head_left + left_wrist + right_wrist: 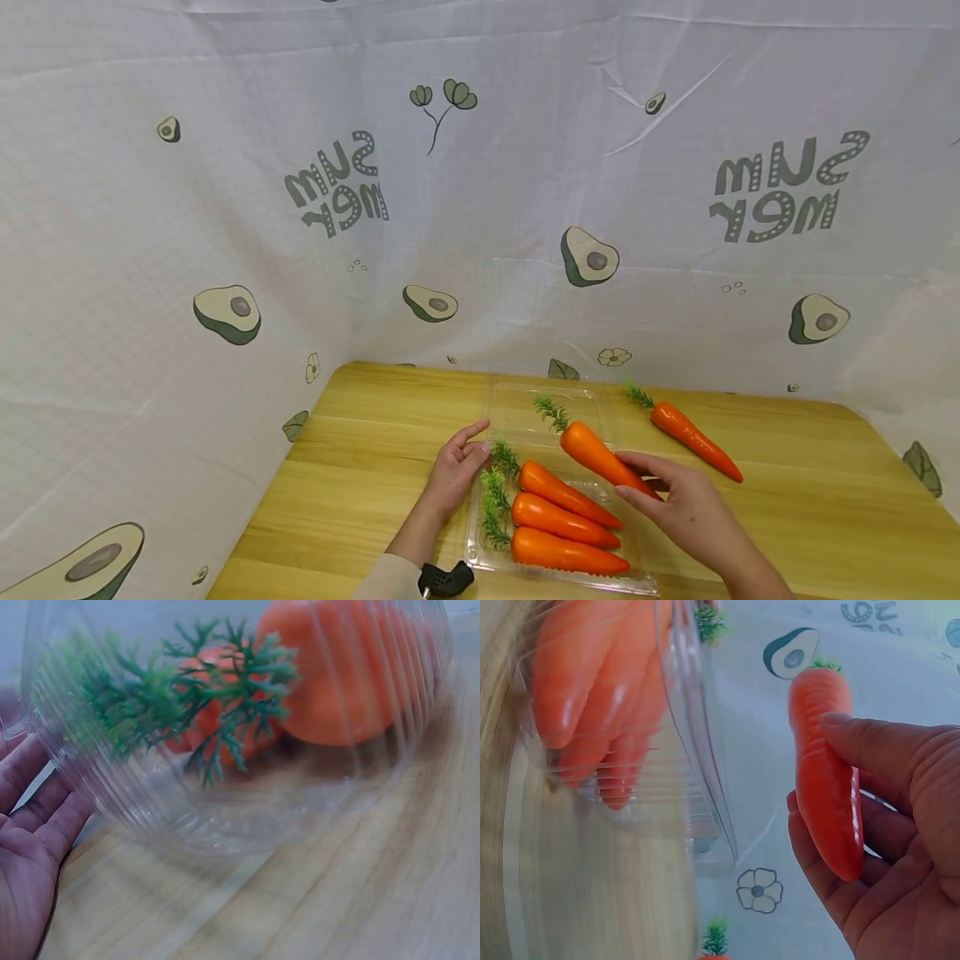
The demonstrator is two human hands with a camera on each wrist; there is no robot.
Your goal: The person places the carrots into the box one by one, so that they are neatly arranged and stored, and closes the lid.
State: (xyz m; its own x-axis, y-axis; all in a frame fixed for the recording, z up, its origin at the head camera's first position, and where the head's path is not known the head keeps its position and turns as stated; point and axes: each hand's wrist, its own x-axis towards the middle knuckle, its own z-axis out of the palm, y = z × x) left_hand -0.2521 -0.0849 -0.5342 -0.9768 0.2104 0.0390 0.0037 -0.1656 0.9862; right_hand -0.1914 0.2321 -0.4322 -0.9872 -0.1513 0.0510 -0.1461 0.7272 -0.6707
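My right hand [686,504] pinches an orange carrot [596,454] with a green leafy top, thumb on one side and fingers on the other. That carrot is held over the clear plastic container [474,537], tilted with its leaves toward the back left. Inside the container three more carrots [558,521] lie side by side, leaves to the left. My left hand [453,471] is at the container's left side, its fingers extended. In the left wrist view the fingertips of the left hand [34,817] rest right at the ribbed plastic wall [247,825].
Another carrot [697,442] lies on the wooden table [360,467] at the back right. The container's clear lid [517,408] is folded open toward the back. A white curtain [495,208] with avocado prints surrounds the table at the back and sides.
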